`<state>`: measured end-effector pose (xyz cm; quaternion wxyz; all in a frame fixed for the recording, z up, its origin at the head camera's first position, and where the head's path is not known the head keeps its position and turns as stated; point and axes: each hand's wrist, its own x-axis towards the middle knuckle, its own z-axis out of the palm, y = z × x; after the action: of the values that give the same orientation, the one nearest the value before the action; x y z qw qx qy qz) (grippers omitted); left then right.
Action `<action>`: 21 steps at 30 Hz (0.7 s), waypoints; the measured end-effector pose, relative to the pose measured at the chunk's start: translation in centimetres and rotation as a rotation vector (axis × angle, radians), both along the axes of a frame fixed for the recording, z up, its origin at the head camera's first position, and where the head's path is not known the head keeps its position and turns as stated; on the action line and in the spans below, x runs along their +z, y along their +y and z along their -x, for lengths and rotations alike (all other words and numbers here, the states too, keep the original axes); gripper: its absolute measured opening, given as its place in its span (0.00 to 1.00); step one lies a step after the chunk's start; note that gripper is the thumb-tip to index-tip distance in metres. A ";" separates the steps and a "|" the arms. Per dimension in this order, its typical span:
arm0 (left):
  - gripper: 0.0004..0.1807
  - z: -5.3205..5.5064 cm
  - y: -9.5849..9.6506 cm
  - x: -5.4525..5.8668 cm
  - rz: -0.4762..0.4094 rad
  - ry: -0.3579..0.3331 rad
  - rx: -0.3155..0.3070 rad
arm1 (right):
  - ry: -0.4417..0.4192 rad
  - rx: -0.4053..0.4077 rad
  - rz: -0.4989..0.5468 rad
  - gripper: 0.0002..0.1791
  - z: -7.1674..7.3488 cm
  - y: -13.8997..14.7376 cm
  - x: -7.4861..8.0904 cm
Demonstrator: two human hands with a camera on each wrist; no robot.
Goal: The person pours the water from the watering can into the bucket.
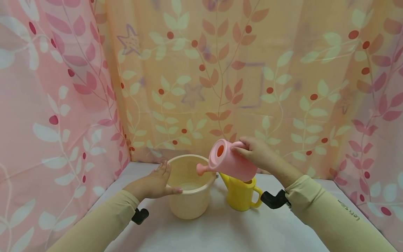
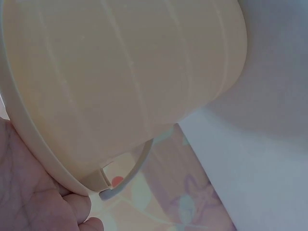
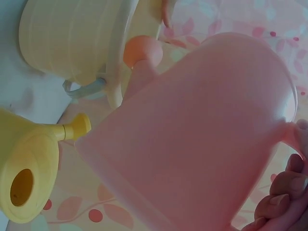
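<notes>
My right hand (image 1: pixel 256 150) grips the handle of a pink watering can (image 1: pixel 234 162), its fingers curled round the handle in the right wrist view. The can is tilted in the air, and its orange-pink spout head (image 1: pixel 201 169) sits over the mouth of a cream bucket (image 1: pixel 189 206). At the bucket's left side, my left hand (image 1: pixel 154 183) rests on the rim with fingers and thumb spread. Its palm (image 2: pixel 29 183) touches the rim in the left wrist view. I cannot make out any water coming from the spout.
A yellow watering can (image 1: pixel 240 196) stands upright right of the bucket, partly behind the pink one. The white tabletop (image 1: pixel 226 234) is bounded by leaf-patterned curtains (image 1: pixel 195 87) at the back and both sides. The bucket's handle (image 3: pixel 85 89) hangs down outside it.
</notes>
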<state>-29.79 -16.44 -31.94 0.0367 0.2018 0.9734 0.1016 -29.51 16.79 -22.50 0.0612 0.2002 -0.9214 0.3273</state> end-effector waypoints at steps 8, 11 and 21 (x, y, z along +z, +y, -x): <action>0.64 -0.1 0.0 0.1 -0.001 -0.012 0.010 | 0.015 0.005 -0.033 0.12 0.1 -0.2 0.1; 0.64 -0.1 0.0 0.1 -0.006 -0.013 0.011 | 0.025 0.007 -0.046 0.12 0.1 -0.4 0.1; 0.63 -0.1 0.0 0.2 -0.003 -0.016 0.002 | 0.035 0.004 -0.069 0.12 0.1 -0.6 0.2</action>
<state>-29.72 -16.44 -31.75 0.0442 0.2001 0.9732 0.1048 -29.56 16.20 -22.26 0.0698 0.2096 -0.9306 0.2918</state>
